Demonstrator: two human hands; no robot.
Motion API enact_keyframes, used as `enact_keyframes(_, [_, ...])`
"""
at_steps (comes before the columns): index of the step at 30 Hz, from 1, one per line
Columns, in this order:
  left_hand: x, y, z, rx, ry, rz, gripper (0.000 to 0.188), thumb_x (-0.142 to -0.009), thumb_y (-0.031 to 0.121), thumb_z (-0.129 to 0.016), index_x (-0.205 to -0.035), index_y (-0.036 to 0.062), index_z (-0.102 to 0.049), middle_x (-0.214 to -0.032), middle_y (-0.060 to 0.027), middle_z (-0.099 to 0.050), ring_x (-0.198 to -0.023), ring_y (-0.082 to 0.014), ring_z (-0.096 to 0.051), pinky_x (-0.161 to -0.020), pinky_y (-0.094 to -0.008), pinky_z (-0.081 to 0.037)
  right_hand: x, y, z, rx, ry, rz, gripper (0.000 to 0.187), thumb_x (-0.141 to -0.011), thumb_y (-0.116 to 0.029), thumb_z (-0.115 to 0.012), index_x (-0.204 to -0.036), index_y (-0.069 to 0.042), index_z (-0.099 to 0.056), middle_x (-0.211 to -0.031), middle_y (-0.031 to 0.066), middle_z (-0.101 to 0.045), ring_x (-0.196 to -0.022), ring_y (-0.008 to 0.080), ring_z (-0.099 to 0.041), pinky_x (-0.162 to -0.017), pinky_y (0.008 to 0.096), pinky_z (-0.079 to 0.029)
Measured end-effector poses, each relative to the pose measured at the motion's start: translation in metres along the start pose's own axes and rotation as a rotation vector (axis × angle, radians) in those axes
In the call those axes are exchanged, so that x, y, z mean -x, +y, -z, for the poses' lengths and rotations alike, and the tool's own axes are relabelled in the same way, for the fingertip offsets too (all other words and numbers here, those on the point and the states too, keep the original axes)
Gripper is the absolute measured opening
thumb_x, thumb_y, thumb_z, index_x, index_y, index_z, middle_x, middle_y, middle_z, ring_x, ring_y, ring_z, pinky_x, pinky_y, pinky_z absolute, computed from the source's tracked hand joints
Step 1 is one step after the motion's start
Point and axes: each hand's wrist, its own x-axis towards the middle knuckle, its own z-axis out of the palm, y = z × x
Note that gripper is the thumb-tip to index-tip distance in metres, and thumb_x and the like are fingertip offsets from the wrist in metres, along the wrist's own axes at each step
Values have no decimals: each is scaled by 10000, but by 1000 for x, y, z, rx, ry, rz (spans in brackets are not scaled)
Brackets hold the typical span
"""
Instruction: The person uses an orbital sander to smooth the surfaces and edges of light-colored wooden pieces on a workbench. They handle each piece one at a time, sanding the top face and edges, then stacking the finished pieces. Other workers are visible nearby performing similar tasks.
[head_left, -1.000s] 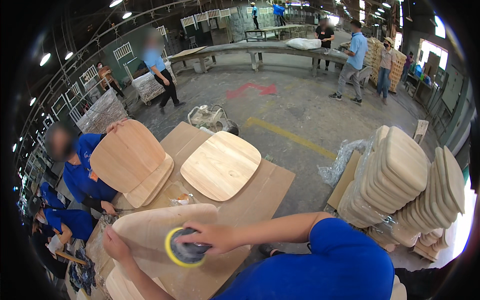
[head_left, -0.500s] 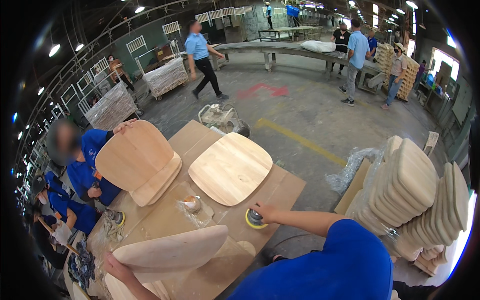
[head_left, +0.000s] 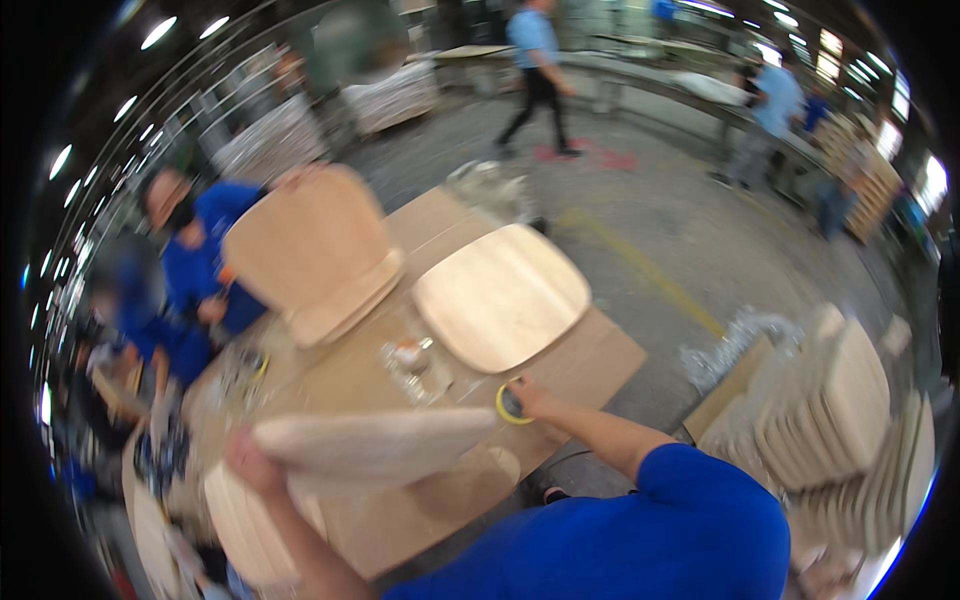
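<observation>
Pale moulded plywood seat panel (head_left: 375,445), tilted on edge above the counter (head_left: 590,365), held at its left end by the left hand (head_left: 245,458). The right hand (head_left: 535,400) rests its grip closed over a yellow-rimmed sanding tool (head_left: 510,404) on the counter, just beside a second seat panel (head_left: 500,295).

Seat panel (head_left: 370,445) in left hand (head_left: 245,462): pale bare wood, matt, smooth-looking. Panel (head_left: 500,295) on table: same light wood, matt, unvarnished look. Upright panel (head_left: 310,245): wood, slightly warmer tone, matt. Table (head_left: 590,360): brown board, flat, dull. Sander (head_left: 513,403) under right hand (head_left: 535,398): dark body with yellow rim, looks plastic. Stacked panels (head_left: 830,410): pale wood, layered edges. Floor (head_left: 680,230): grey concrete, rough, matt. Sleeve (head_left: 690,500): blue cloth.
</observation>
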Motion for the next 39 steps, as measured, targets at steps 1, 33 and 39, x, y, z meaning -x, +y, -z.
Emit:
enact_keyframes(1, [-2,2,0,-115,9,-195,209,-867,100,-450,-848,-12,-625,-826,-170,-620,-772,-345,-577,-712,-438,-459,1,-11,11,-8,113,87,719,-646,-107,-757,-1314,-151,-494,-1325,218,-434,-1159,411,-504,-939,447,-462])
enact_keyframes(33, [56,28,79,-38,57,235,279,-809,272,-589,-989,64,-636,-1050,-117,-594,-1054,-349,-517,-889,-463,-367,173,-319,157,-236,439,907,471,-783,-240,-757,-1127,-3,-539,-962,186,-622,-848,303,-629,-733,369,-486])
enact_keyframes(39, [26,68,113,109,-4,211,373,-763,434,-641,-848,71,-630,-850,-105,-594,-803,-304,-533,-776,-399,-382,139,-262,135,-774,-360,672,468,-910,-261,-556,-1316,-38,-491,-1214,104,-575,-1123,210,-545,-952,338,-431])
